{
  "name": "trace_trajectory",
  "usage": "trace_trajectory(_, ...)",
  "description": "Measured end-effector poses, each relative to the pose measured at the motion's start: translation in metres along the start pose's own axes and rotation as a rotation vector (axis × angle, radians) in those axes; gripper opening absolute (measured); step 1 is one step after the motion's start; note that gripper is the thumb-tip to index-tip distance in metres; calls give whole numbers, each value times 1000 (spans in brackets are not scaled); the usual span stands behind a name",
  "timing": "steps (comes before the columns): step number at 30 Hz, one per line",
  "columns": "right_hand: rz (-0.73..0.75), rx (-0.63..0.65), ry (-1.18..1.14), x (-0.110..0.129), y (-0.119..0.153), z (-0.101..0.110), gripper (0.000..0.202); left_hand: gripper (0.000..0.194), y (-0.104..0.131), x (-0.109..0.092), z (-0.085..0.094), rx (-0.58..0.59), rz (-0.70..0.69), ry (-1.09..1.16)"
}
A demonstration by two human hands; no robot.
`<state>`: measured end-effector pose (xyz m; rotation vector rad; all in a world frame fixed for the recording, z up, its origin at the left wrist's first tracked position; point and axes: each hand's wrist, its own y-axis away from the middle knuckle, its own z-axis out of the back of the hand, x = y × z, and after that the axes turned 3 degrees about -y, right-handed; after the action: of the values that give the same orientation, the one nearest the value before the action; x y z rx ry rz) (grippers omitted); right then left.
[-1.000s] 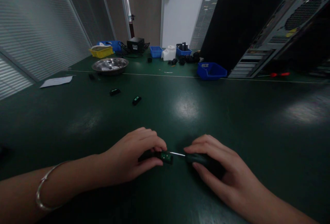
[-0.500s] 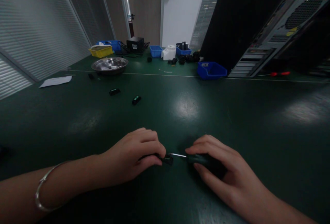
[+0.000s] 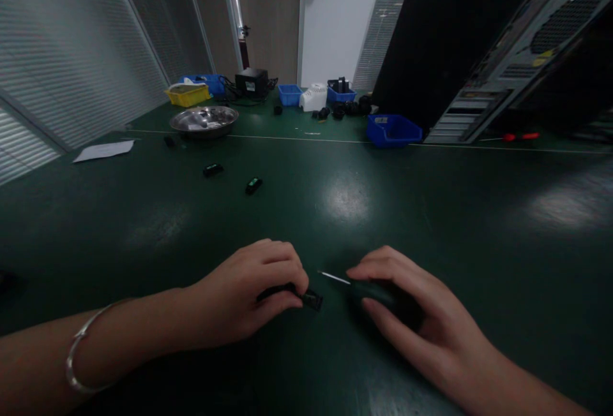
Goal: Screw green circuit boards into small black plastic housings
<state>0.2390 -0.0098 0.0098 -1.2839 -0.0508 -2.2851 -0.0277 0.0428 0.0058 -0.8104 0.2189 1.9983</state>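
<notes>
Low in the head view, my left hand (image 3: 268, 285) pinches a small black plastic part (image 3: 313, 300), whose squared end sticks out past the thumb and forefinger. The rest of that part is covered by my fingers, so its kind is unclear. My right hand (image 3: 412, 307) wraps around the dark handle of a screwdriver (image 3: 335, 277). Its thin bright shaft points left, and the tip is just above and apart from the black part. Farther up the green table lie two similar small black parts (image 3: 253, 185) with greenish faces.
A round metal bowl (image 3: 204, 124) and a white sheet of paper (image 3: 103, 150) are at the far left. Blue bins (image 3: 393, 132), a yellow basket (image 3: 188, 95) and a black box with cables (image 3: 252, 84) line the back. A large computer case (image 3: 445, 46) stands at the right.
The screwdriver's tip has come away from the black part, lifting slightly, and the shaft is now tilted more. My left hand has barely moved; the black part's end is turned slightly.
</notes>
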Motion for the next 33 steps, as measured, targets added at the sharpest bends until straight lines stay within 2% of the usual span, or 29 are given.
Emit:
trace_trajectory(15, 53, 94, 36, 7, 0, -1, 26, 15, 1, 0, -3, -5, 66, -9)
trace_trajectory(33, 38, 78, 91, 6, -1, -1, 22, 14, 0, -2, -3, -14, 51, -14)
